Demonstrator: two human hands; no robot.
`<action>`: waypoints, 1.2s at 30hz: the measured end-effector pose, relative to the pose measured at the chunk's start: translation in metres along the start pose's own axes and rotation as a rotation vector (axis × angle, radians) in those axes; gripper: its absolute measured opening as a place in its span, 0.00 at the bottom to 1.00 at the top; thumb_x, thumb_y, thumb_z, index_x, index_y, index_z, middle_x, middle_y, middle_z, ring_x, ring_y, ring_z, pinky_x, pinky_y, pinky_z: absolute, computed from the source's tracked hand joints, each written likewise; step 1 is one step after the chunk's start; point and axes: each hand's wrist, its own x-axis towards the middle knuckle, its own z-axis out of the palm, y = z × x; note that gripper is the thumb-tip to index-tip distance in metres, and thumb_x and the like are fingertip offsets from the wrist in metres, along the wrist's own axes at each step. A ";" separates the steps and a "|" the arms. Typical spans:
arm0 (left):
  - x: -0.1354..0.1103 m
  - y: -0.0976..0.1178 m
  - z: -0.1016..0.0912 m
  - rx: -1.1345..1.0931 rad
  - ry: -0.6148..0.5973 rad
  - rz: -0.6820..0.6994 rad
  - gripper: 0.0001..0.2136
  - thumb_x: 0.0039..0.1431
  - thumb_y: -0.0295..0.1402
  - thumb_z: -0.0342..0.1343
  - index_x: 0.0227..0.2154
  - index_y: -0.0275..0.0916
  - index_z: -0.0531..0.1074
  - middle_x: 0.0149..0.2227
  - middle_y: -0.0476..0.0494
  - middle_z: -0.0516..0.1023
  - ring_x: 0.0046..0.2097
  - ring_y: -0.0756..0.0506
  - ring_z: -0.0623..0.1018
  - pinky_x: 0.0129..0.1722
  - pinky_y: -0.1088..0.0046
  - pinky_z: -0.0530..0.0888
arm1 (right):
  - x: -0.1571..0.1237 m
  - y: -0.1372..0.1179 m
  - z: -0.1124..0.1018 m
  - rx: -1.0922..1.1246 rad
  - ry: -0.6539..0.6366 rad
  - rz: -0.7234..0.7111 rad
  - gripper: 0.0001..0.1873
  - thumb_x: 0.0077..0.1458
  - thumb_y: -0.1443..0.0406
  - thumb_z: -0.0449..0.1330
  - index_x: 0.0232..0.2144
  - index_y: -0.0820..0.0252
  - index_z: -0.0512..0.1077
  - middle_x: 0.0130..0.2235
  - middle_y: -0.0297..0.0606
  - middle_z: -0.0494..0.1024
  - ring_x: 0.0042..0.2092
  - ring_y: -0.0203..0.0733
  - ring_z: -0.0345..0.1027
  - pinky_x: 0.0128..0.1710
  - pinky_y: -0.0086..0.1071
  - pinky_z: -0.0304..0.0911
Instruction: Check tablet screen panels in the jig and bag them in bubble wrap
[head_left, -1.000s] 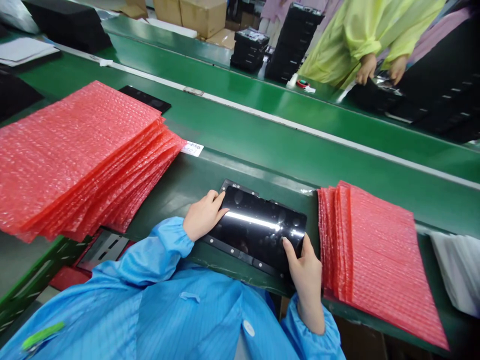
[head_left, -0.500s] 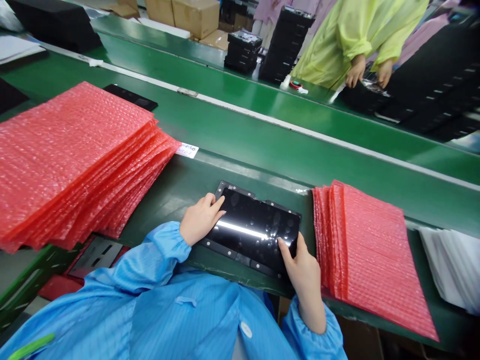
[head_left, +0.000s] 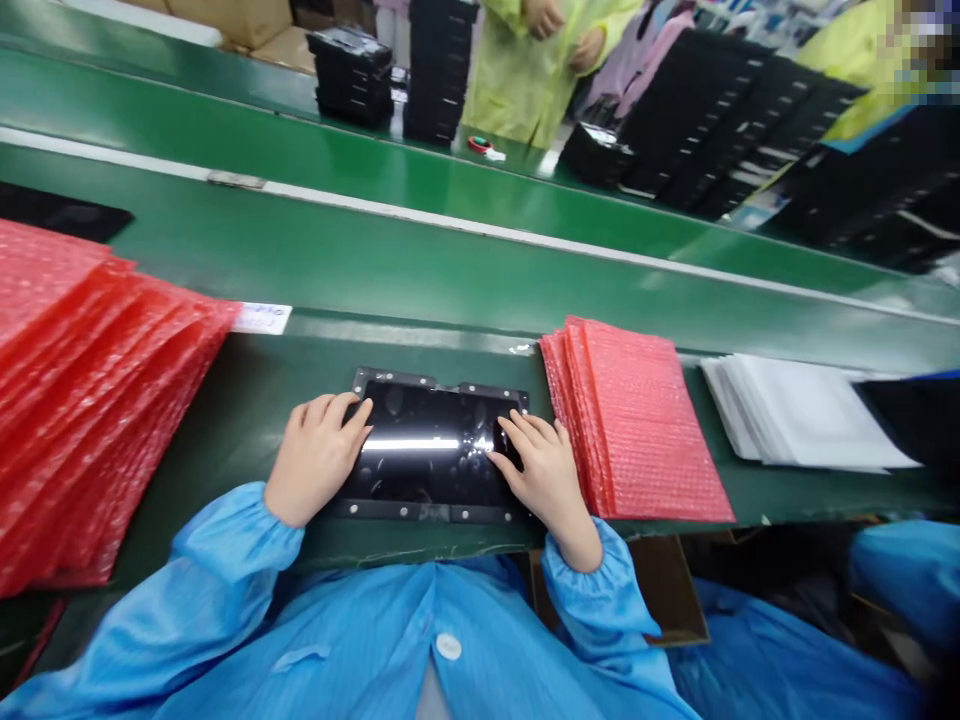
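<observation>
A glossy black panel (head_left: 427, 450) in a dark metal frame lies flat on the green bench in front of me. My left hand (head_left: 316, 457) rests on its left end with the fingers curled over the edge. My right hand (head_left: 541, 470) lies on its right end, fingers spread flat on the glass. Right of the panel sits a small stack of red bubble-wrap bags (head_left: 637, 420). A far larger pile of red bubble-wrap bags (head_left: 90, 380) fills the left side.
A green conveyor belt (head_left: 450, 260) runs across behind the bench. White sheets (head_left: 795, 410) lie right of the small red stack. Black tray stacks (head_left: 439, 65) and people in yellow coats (head_left: 525, 60) stand beyond the belt. A blue sleeve (head_left: 900, 570) shows at right.
The view swung to the right. The panel now lies square to me. My right hand moved from gripping its near right corner to lying flat on its right end.
</observation>
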 end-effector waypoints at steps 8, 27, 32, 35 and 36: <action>-0.015 -0.020 0.022 -0.211 -0.162 0.090 0.49 0.51 0.60 0.52 0.68 0.34 0.45 0.70 0.32 0.46 0.68 0.26 0.47 0.59 0.32 0.47 | -0.009 -0.002 -0.003 0.027 -0.116 0.002 0.44 0.51 0.44 0.61 0.62 0.63 0.59 0.65 0.55 0.60 0.64 0.60 0.55 0.59 0.68 0.44; -0.016 0.003 0.024 -0.380 -0.122 -0.188 0.33 0.65 0.49 0.41 0.68 0.37 0.46 0.70 0.32 0.47 0.69 0.33 0.49 0.61 0.34 0.45 | 0.068 -0.073 0.019 0.047 0.151 -0.166 0.18 0.60 0.57 0.60 0.48 0.60 0.71 0.48 0.46 0.73 0.52 0.51 0.66 0.54 0.46 0.62; -0.010 0.011 0.010 -0.885 -0.016 -0.327 0.30 0.64 0.48 0.43 0.65 0.38 0.55 0.70 0.36 0.49 0.70 0.39 0.47 0.67 0.51 0.46 | 0.066 -0.066 0.009 0.115 0.283 -0.161 0.13 0.64 0.61 0.54 0.48 0.60 0.70 0.46 0.46 0.73 0.50 0.50 0.66 0.58 0.51 0.57; -0.007 0.024 -0.011 -1.293 0.119 -0.438 0.28 0.62 0.48 0.49 0.61 0.40 0.64 0.65 0.39 0.62 0.67 0.40 0.59 0.66 0.59 0.54 | 0.062 -0.062 0.000 0.211 0.457 -0.135 0.14 0.65 0.65 0.51 0.50 0.60 0.69 0.45 0.46 0.74 0.50 0.48 0.66 0.58 0.52 0.55; -0.006 0.028 -0.018 -1.430 0.134 -0.487 0.28 0.61 0.49 0.51 0.59 0.39 0.66 0.63 0.39 0.66 0.65 0.40 0.63 0.65 0.59 0.57 | 0.061 -0.060 -0.003 0.240 0.520 -0.131 0.14 0.64 0.66 0.51 0.50 0.59 0.69 0.45 0.45 0.74 0.50 0.47 0.67 0.58 0.52 0.55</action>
